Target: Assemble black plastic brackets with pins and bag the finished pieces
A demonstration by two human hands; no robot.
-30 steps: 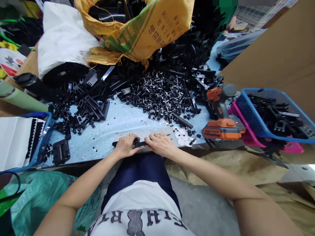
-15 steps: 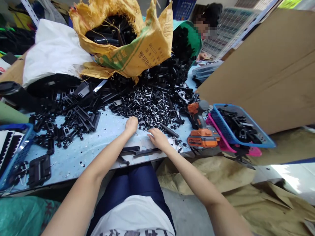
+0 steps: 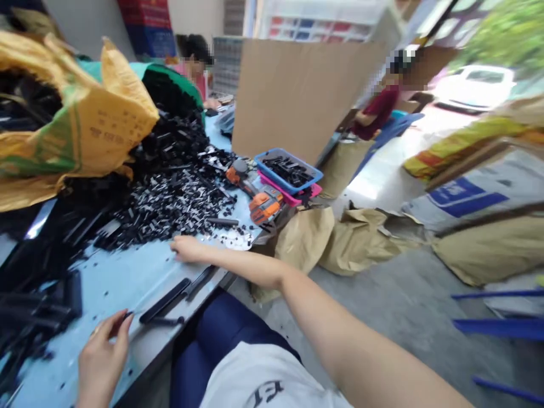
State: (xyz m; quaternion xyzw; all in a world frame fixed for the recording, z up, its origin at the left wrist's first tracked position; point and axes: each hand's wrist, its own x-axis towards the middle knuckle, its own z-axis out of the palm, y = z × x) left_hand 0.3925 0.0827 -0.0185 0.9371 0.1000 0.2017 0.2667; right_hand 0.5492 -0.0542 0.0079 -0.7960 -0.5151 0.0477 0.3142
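Floor (image 3: 357,300): smooth grey, with a bright patch of glare toward the open side at upper right. Wall (image 3: 87,28): pale, plain, at upper left. Large cardboard sheet (image 3: 293,96) upright beyond the table (image 3: 157,258), which has a light blue top. Outside, a white vehicle (image 3: 480,88) and green foliage (image 3: 505,37) in daylight. Blue bars (image 3: 501,327) at right edge; full object not visible.

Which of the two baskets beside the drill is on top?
The blue basket: it sits over the pink basket and holds black parts.
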